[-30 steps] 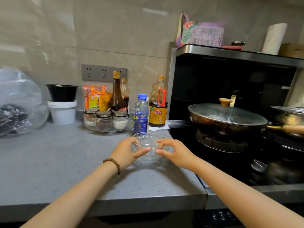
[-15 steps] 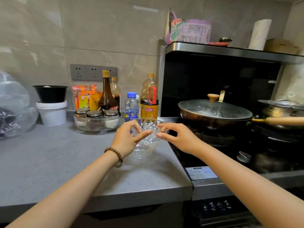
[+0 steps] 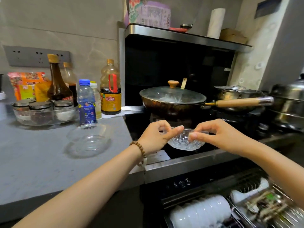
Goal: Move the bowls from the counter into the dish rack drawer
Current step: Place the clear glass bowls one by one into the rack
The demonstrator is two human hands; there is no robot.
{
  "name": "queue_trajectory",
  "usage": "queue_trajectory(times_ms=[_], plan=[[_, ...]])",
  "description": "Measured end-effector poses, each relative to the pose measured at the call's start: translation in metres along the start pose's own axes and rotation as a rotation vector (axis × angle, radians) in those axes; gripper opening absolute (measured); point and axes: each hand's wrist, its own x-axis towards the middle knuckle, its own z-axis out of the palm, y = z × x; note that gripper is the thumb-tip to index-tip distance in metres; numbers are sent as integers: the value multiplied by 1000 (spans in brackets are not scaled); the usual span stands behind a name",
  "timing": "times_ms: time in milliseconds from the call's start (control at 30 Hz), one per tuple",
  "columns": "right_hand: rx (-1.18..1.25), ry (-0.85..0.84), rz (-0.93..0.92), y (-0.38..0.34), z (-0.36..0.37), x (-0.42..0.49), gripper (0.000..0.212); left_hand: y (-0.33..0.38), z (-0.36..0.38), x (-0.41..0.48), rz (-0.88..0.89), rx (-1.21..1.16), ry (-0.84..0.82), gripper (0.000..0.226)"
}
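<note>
I hold a small cut-glass bowl (image 3: 185, 142) in the air above the front edge of the stove. My left hand (image 3: 154, 137) pinches its left rim and my right hand (image 3: 215, 134) pinches its right rim. A second, smooth clear glass bowl (image 3: 88, 139) rests on the grey counter (image 3: 32, 162) to the left. Below the stove the dish rack drawer (image 3: 246, 209) stands open at the lower right, with a row of white bowls (image 3: 200, 209) standing on edge in it.
A lidded wok (image 3: 172, 99) with a long wooden handle (image 3: 238, 102) sits on the stove behind the held bowl. More pots (image 3: 287, 102) stand to the right. A water bottle (image 3: 86, 102), sauce bottles (image 3: 111, 89) and a tray of spice jars (image 3: 42, 111) line the counter's back.
Both hands lifted the cut-glass bowl off the counter and carried it right, over the stove's front edge. A second glass bowl stays on the counter. The open drawer has come into view.
</note>
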Motion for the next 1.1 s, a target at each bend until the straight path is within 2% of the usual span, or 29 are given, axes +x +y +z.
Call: queue_trajectory(times_ms=[67,167,367,500,633,767,900,1100], plan=[[62,-18,55,17,-14,-22,32,-1,29,7,-58,-49,-66,43],[137,-54,125,42,-31,-53,32,-3,75,13,-102,-161,-172,40],[209,-115,340,101,-40,-112,29,-33,159,23,-236,-160,-375,37],[218,-96,460,148,-32,-139,36,-64,206,26,-363,-172,-462,55],[301,-9,584,189,-12,-155,43,-96,240,27,-430,-140,-524,44],[393,60,730,221,6,-161,38,-127,262,26,-559,-189,-536,46],[436,131,931,254,24,-163,30,-167,271,14,-520,46,-410,66],[478,118,1185,287,55,-160,13,-222,270,-22,-242,560,-502,77]])
